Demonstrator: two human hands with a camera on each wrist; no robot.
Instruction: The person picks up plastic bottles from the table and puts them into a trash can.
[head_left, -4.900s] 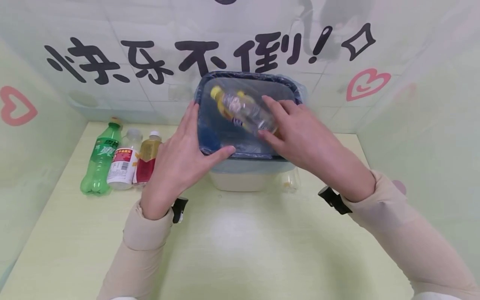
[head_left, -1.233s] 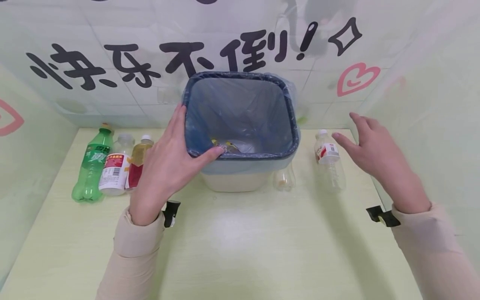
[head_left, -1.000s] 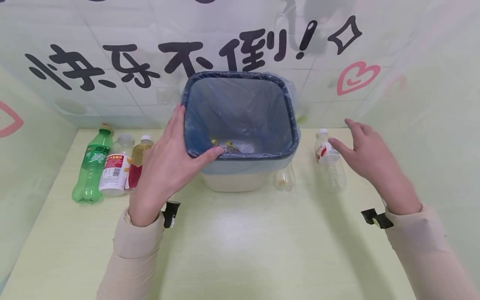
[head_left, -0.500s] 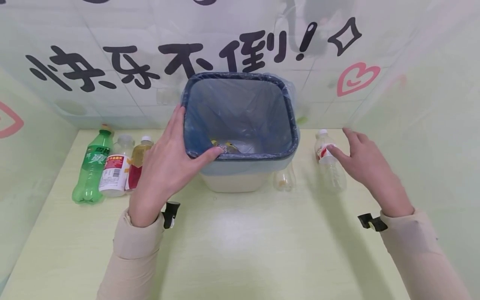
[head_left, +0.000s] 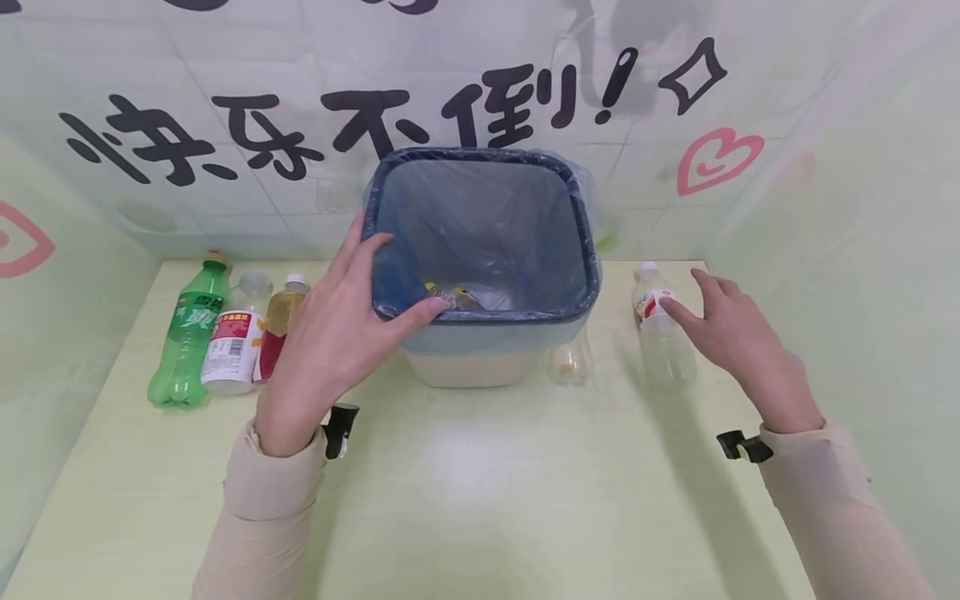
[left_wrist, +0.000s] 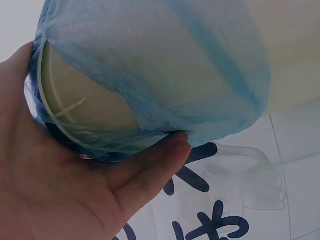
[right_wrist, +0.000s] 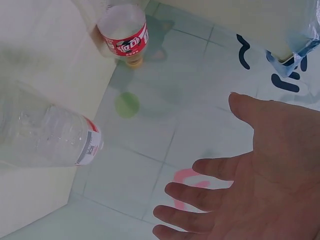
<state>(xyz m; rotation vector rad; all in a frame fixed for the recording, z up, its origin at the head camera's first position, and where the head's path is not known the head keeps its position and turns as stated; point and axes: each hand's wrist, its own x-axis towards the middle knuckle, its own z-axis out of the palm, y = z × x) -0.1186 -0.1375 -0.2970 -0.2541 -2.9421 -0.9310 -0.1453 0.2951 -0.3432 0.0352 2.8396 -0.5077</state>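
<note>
The left hand [head_left: 330, 333] grips the left side of the lined bin's rim [head_left: 517, 315], thumb over the front edge. In the left wrist view that hand [left_wrist: 95, 175] lies round the rim and the bluish bag [left_wrist: 200, 75]. Beside the upper part of a clear bottle [head_left: 667, 350] with a red and white label, the right hand [head_left: 742, 342] is spread. The right wrist view shows the right hand [right_wrist: 270, 170] with fingers apart, holding nothing, and the clear bottle [right_wrist: 50, 132] away from it. Bottles with yellow parts [head_left: 457, 297] lie inside the bin.
At the left lie a green bottle [head_left: 187, 333], a white-labelled bottle [head_left: 231, 342] and an amber bottle [head_left: 285, 312]. Another clear bottle [head_left: 572, 362] is partly hidden behind the bin's right side. A printed wall [head_left: 300, 200] stands at the back of the table [head_left: 480, 492].
The bottle the right hand held over the bin earlier is out of that hand. The right hand has moved right, then lower and closer to the clear bottle. A left finger has shifted over the rim.
</note>
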